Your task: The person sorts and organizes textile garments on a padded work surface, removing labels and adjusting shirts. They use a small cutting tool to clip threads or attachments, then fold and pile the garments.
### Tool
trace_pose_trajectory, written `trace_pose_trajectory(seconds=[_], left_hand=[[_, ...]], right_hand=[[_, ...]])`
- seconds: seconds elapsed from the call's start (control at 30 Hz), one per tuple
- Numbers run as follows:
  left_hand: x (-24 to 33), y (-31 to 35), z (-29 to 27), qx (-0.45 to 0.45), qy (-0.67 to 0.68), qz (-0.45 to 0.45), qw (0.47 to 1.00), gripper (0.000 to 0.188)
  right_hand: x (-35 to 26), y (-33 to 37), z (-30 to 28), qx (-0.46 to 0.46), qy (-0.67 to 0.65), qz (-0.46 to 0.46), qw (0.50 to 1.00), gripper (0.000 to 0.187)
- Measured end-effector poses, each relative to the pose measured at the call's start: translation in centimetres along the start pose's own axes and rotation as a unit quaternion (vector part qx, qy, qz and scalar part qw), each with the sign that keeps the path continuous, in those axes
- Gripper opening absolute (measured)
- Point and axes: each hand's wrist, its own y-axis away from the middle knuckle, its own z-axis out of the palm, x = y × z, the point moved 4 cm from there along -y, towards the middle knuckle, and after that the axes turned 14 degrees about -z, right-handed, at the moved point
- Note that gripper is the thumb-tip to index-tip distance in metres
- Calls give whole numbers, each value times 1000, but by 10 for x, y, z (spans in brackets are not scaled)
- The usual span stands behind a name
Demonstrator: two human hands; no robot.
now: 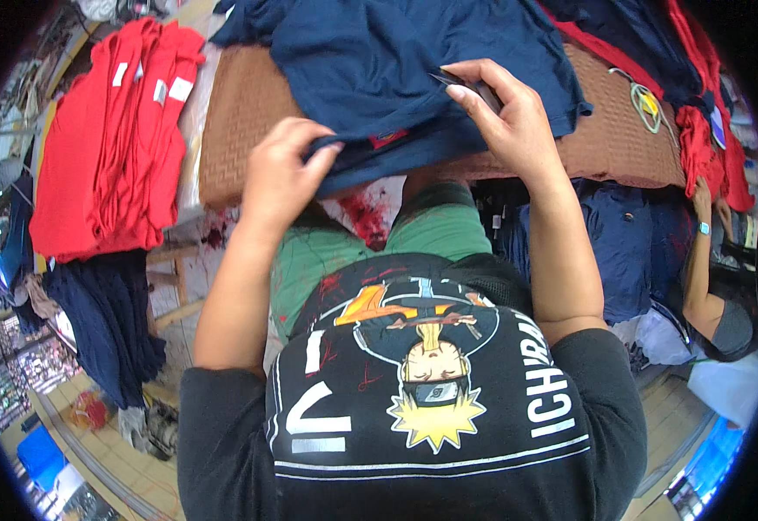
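At the upper left of the frame a stack of folded red cotton shirts [109, 139] lies with its lower edge hanging past its support, and a dark navy cloth [109, 330] droops below it. A narrow strip of pale surface separates this stack from the brown woven-textured worktop [240, 122], whose near edge runs across the middle of the frame, just above the person's green-trousered lap.

The left hand [283, 169] sits at that near edge, fingers [322, 149] closed in a pinch on the hem of the navy blue cotton T-shirt [396, 61]. This shirt spreads over the centre of the worktop and its lower hem spills a little over the front edge.

The right hand [505, 117] rests on top of the same shirt, right of centre, fingers [470, 82] curled and gripping a fold of the fabric together with a small dark object I cannot make out.

Bare worktop shows to the right of the shirt, up to a coiled green and yellow cord [646, 102]. Red and navy garments [700, 122] crowd the upper right edge. At the right of the frame, another person's arm [700, 260] reaches up toward them.
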Motion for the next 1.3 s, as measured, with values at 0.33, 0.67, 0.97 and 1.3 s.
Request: trace_pose_trajectory(seconds=[0.33,0.67,0.97,1.3], left_hand=[[-124,-51,-274,349,593,-62,723,30],[14,-58,-36,96,46,-35,994,44],[-1,-53,45,11,-101,-23,995,49],[-38,-59,23,-27,146,-200,968,18]], right_hand=[[36,7,-85,283,-163,94,941,21],[107,2,-49,186,-130,148,963,12],[200,-145,-1,81,133,45,987,22],[233,-239,19,125,83,163,975,28]])
